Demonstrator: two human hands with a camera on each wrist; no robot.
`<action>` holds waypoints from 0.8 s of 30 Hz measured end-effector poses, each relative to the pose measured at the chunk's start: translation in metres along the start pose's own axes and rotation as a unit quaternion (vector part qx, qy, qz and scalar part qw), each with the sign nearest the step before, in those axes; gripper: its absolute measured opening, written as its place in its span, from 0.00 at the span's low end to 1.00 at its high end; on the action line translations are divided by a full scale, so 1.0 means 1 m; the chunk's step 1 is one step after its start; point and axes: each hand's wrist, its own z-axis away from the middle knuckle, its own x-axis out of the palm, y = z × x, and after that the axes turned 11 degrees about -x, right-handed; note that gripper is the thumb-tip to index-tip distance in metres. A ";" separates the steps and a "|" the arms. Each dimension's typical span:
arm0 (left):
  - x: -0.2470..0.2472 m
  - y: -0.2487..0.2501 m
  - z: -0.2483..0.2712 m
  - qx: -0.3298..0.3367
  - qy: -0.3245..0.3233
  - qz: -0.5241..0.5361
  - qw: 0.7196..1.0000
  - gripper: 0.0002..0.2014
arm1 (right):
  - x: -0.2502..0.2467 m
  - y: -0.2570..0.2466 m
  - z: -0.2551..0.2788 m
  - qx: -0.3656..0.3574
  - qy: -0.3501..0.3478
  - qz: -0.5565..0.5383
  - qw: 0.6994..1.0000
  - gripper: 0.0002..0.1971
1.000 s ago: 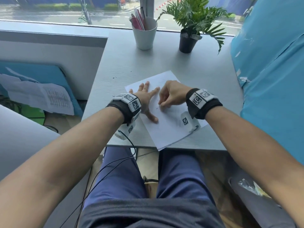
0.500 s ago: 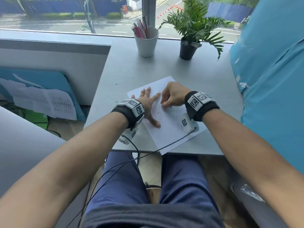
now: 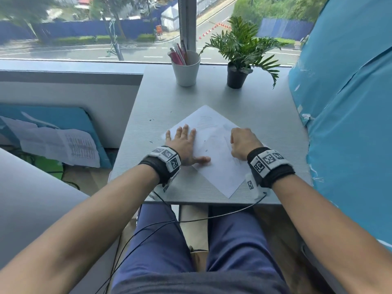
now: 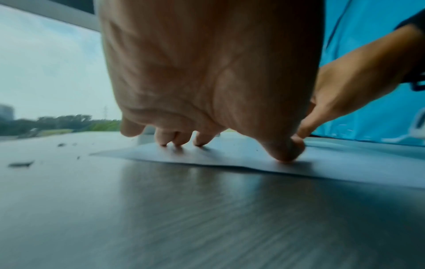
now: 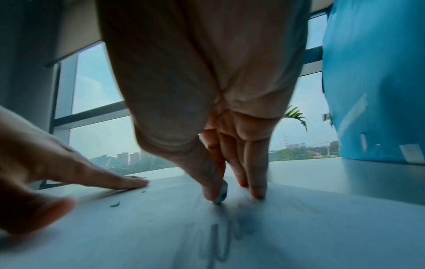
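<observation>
A white sheet of paper lies turned like a diamond on the grey table. My left hand lies flat on the sheet's left part, fingers spread and straight, thumb out to the right; in the left wrist view its fingertips press the paper. My right hand is curled over the sheet's right part. In the right wrist view its thumb and fingers pinch a small pale eraser, whose tip touches the paper just beyond faint pencil marks.
A white cup of pens and a small potted plant stand at the back by the window. A large blue-wrapped object borders the table's right side. Dark crumbs dot the table. Wrist cables hang over the front edge.
My right hand has slid to the right across the paper, away from the left hand. The left hand stays flat on the sheet. The head view has tilted up.
</observation>
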 end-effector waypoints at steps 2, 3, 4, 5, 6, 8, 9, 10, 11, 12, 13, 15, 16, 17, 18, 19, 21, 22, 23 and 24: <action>0.004 0.006 0.012 0.044 0.037 -0.025 0.998 0.58 | -0.002 0.002 -0.004 -0.002 0.001 -0.001 1.000 0.14; 0.007 0.010 0.020 0.098 0.040 -0.027 0.994 0.56 | -0.004 0.002 -0.005 -0.006 0.001 -0.001 1.000 0.15; 0.012 0.016 0.029 0.161 0.027 -0.027 0.986 0.53 | -0.005 0.002 -0.007 -0.013 -0.003 0.001 1.000 0.15; 0.017 0.022 0.038 0.220 0.007 -0.030 0.975 0.52 | -0.006 0.002 -0.007 -0.020 -0.008 0.007 1.000 0.16; 0.024 0.027 0.046 0.265 -0.008 -0.040 0.963 0.50 | -0.006 0.002 -0.009 -0.027 -0.013 0.014 0.999 0.17; 0.033 0.027 0.050 0.291 -0.014 -0.050 0.955 0.48 | -0.006 0.003 -0.010 -0.039 -0.019 0.025 0.999 0.17; 0.032 0.022 0.046 0.276 -0.012 -0.043 0.960 0.47 | -0.006 0.004 -0.010 -0.043 -0.020 0.026 0.999 0.16; 0.028 0.014 0.040 0.248 -0.009 -0.037 0.968 0.47 | -0.006 0.006 -0.009 -0.046 -0.019 0.024 0.998 0.14; 0.023 0.003 0.033 0.210 -0.008 -0.032 0.977 0.47 | -0.007 0.007 -0.008 -0.046 -0.020 0.020 0.999 0.13; 0.017 -0.009 0.025 0.165 -0.007 -0.033 0.986 0.48 | -0.007 0.008 -0.007 -0.048 -0.020 0.016 0.999 0.12; 0.011 -0.021 0.018 0.115 -0.008 -0.040 0.992 0.48 | -0.008 0.008 -0.006 -0.048 -0.021 0.013 0.999 0.11; 0.000 -0.036 0.010 0.029 0.006 -0.058 0.998 0.51 | -0.007 0.008 -0.004 -0.048 -0.023 0.010 0.999 0.11; -0.001 -0.037 0.010 0.018 0.023 -0.062 0.998 0.52 | -0.007 0.008 -0.004 -0.048 -0.025 0.009 0.998 0.12; -0.001 -0.033 0.012 0.039 0.041 -0.063 0.996 0.53 | -0.006 0.008 -0.003 -0.047 -0.029 0.010 0.998 0.13; 0.001 -0.024 0.016 0.087 0.053 -0.064 0.993 0.53 | -0.005 0.007 -0.003 -0.047 -0.031 0.013 0.998 0.13; 0.004 -0.013 0.021 0.148 0.051 -0.066 0.985 0.52 | -0.005 0.006 -0.003 -0.047 -0.031 0.014 0.998 0.14; 0.014 0.010 0.032 0.252 0.016 -0.072 0.965 0.50 | -0.006 0.006 -0.003 -0.054 -0.029 0.012 0.998 0.13; 0.020 0.020 0.035 0.279 -0.003 -0.068 0.958 0.48 | -0.006 0.007 -0.003 -0.059 -0.029 0.010 0.998 0.13; 0.023 0.024 0.035 0.291 -0.016 -0.059 0.955 0.47 | -0.007 0.008 -0.003 -0.063 -0.029 0.006 0.998 0.12; 0.023 0.023 0.031 0.289 -0.023 -0.047 0.956 0.45 | -0.008 0.010 -0.002 -0.067 -0.030 0.004 0.997 0.12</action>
